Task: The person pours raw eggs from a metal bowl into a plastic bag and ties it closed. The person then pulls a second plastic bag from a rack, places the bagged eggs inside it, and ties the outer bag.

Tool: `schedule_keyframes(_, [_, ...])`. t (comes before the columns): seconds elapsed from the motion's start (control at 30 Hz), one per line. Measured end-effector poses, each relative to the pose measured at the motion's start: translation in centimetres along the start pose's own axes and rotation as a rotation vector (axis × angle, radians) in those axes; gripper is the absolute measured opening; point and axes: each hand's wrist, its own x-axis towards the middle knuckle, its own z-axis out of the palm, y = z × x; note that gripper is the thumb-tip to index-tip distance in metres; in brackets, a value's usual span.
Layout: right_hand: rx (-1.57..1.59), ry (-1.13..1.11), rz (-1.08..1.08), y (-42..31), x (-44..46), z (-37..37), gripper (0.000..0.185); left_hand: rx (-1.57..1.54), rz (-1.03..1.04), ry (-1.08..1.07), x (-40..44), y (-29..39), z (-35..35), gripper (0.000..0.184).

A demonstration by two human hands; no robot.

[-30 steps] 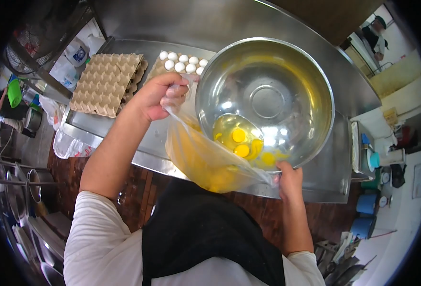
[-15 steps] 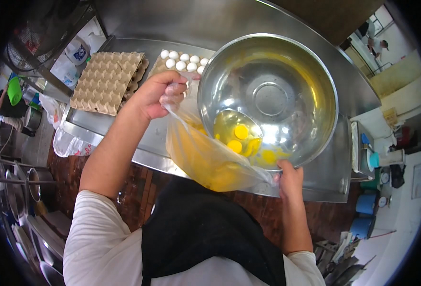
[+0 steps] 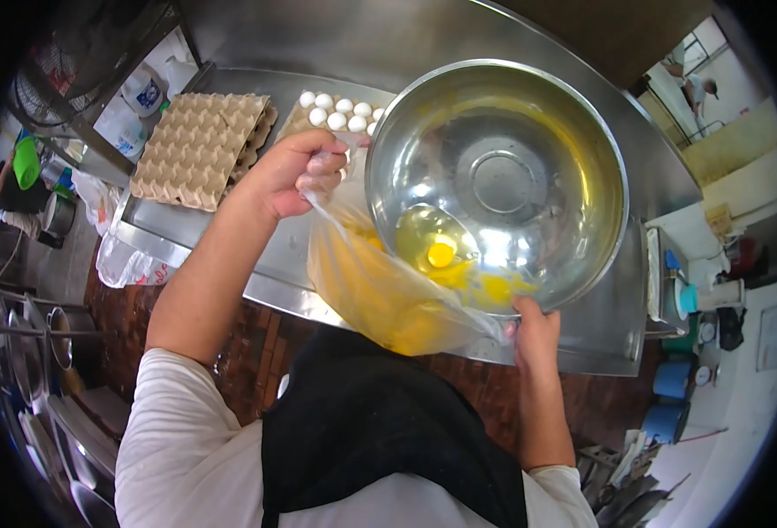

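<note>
A large steel mixing bowl (image 3: 538,132) is tilted toward me over the metal counter. Below its near rim hangs a clear plastic bag (image 3: 362,282) with yellow egg in its lower part. My left hand (image 3: 305,174) is closed round the bag's upper edge, left of the bowl. My right hand (image 3: 535,327) pinches the other end of the bag against the bowl's lower rim, fingers partly hidden under it. Inside the bowl, near the bag's mouth, lie one whole egg yolk (image 3: 441,255), clear egg white and smeared yolk.
Stacked cardboard egg trays (image 3: 199,150) stand on the metal counter (image 3: 274,238) at the left. Behind my left hand, white eggs (image 3: 336,113) sit in a tray. Shelves with pans (image 3: 72,339) are at far left; blue bins (image 3: 670,396) stand right. Another person (image 3: 696,91) is at the far right back.
The egg in the bowl has slid toward the bag; two whole yolks showed before, one shows now, and the pool of white is smaller. Both hands keep nearly the same place.
</note>
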Motion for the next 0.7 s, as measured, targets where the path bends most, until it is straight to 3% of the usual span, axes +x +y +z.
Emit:
schedule_keyframes(0.5, [-0.014, 0.009, -0.022, -0.1, 0.0, 0.3, 0.021, -0.019, -0.036, -0.033, 0.3, 0.2, -1.2, 0.029])
schedule_keyframes(0.53, [-0.005, 0.013, -0.033, -0.1, 0.0, 0.3, 0.022, -0.01, -0.035, -0.021, 0.2, 0.2, -1.0, 0.014])
schedule_keyframes(0.57, [-0.006, 0.014, -0.031, -0.2, -0.1, 0.5, 0.022, 0.0, -0.034, -0.01, 0.1, 0.3, -0.7, 0.01])
schedule_keyframes(0.6, [-0.007, 0.015, -0.028, -0.3, -0.1, 0.5, 0.022, 0.01, -0.034, 0.002, 0.0, 0.3, -0.4, 0.024])
schedule_keyframes(0.67, [-0.008, 0.011, -0.029, -0.3, -0.1, 0.6, 0.022, 0.017, -0.011, 0.019, -0.2, 0.3, 0.0, 0.013])
schedule_keyframes(0.7, [-0.009, 0.004, -0.034, -0.2, -0.1, 0.6, 0.021, 0.021, 0.001, 0.027, -0.2, 0.3, 0.1, 0.017])
